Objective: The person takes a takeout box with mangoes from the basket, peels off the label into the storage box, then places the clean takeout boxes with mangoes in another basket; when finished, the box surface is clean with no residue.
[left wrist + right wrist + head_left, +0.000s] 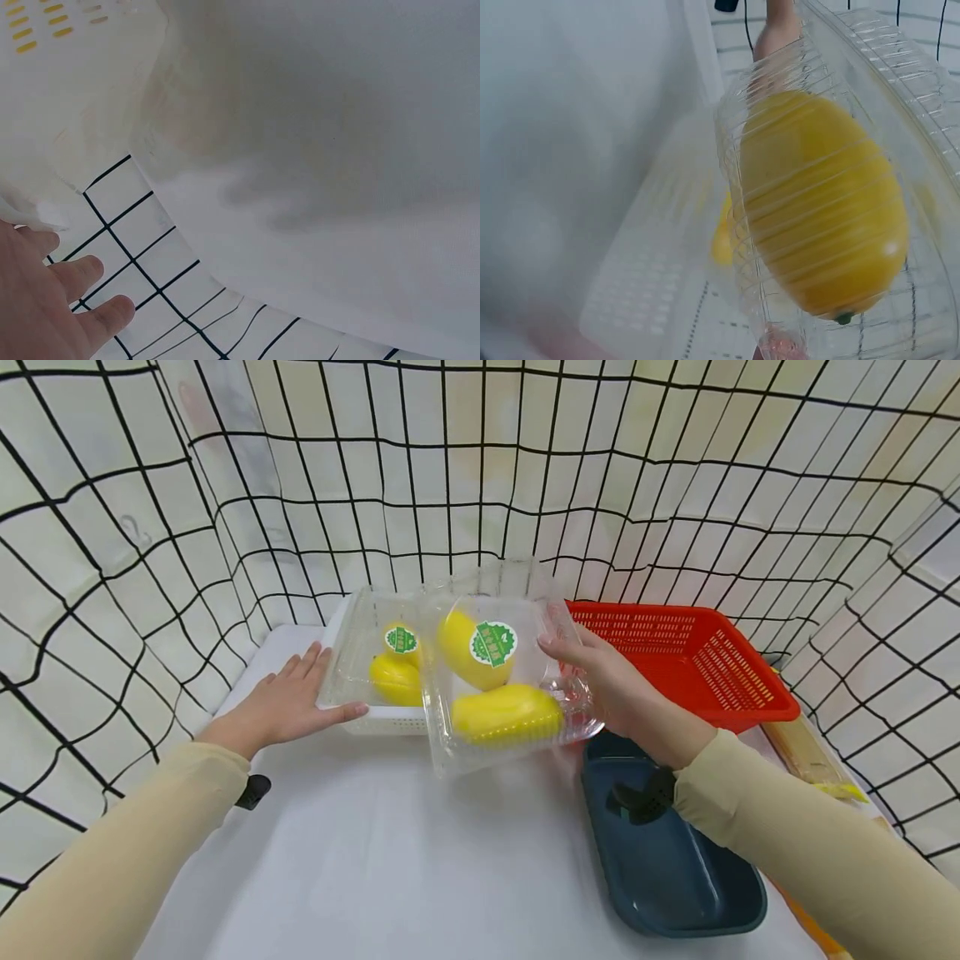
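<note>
My right hand (611, 681) grips the right side of a clear plastic fruit box (442, 752), tilted above the table. Inside it are two smooth yellow fruits, one round (457, 647) and one long (506, 714), under a green and white sticker (493, 644) on the lid. The right wrist view shows a yellow fruit (817, 210) through the ribbed plastic. Behind stands a white basket (375, 722) holding another clear box (352, 643) with yellow fruit (395, 680). My left hand (281, 702), fingers straight, rests at the basket's left edge. The held box hides the basket's right part.
A red basket (750, 693) stands at the back right. In front of it lies a dark blue tray (675, 893), partly under my right forearm. A packet (813, 760) lies at the right edge. Black wire mesh (480, 477) encloses the white table (420, 860).
</note>
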The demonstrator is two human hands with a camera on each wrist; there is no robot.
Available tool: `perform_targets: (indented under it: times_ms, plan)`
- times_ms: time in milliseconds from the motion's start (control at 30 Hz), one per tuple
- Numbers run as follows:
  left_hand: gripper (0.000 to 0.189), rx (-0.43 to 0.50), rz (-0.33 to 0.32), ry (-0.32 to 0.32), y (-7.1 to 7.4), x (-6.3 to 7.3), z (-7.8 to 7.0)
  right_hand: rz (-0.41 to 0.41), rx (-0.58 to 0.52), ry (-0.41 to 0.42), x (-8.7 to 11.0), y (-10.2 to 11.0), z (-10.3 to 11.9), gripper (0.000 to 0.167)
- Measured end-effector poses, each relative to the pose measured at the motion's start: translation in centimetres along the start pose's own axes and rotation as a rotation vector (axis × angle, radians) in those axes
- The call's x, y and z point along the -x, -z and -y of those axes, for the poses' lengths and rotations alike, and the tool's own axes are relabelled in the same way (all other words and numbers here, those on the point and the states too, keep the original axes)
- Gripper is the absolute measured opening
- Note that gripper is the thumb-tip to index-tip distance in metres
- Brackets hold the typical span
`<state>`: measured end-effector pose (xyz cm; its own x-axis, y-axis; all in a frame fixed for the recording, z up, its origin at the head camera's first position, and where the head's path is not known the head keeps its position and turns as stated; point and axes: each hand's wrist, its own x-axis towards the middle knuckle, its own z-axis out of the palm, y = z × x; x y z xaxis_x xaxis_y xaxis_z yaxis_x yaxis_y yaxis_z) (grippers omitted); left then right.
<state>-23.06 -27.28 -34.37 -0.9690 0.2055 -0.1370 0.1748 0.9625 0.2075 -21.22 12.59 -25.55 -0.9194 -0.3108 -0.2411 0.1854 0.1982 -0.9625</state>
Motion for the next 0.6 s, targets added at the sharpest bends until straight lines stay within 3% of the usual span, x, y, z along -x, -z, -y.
perform_targets:
  times_ms: [300,600]
  plan:
    - [0.119,0.009,0.006,-0.007,-0.2,-0.1,0.2,0.203,-0.003,0.068,2.8,-1.3,-2.2,0.068]
    - [0.116,-0.021,0.007,-0.005,0.0,-0.2,0.2,0.360,0.075,0.055,4.2,-2.2,-5.5,0.085]
